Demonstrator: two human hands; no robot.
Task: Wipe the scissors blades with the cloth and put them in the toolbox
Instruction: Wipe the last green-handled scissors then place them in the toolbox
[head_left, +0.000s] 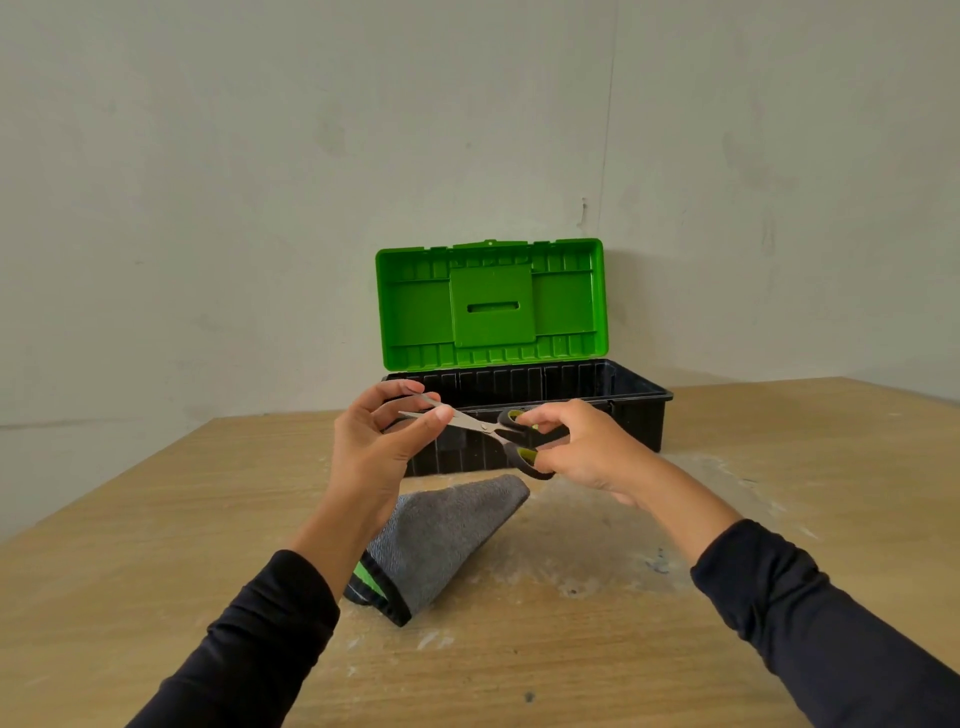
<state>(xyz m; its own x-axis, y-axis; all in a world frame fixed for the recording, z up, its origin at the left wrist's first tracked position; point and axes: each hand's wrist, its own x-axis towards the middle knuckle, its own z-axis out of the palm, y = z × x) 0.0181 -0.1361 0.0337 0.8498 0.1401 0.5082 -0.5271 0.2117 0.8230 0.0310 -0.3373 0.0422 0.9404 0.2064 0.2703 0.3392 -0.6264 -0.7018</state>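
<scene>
Cloth (441, 540) on table; scissors (483, 427) pinched between both hands' fingers (439, 414).

Both arms reach forward in dark sleeves, forearms bare. The left hand (382, 441) is raised, palm turned inward, thumb and fingertips pinched together. The right hand (582, 449), level beside it, curls its fingers closed, wrist bent slightly down.

toolbox (524, 415) has a bright green lid over a black base, scissors (485, 427) are silvery with black handles and lime insides, cloth (447, 535) is speckled grey with black trim and green stripes, counter (675, 649) is tan woodgrain with whitish smudges
</scene>
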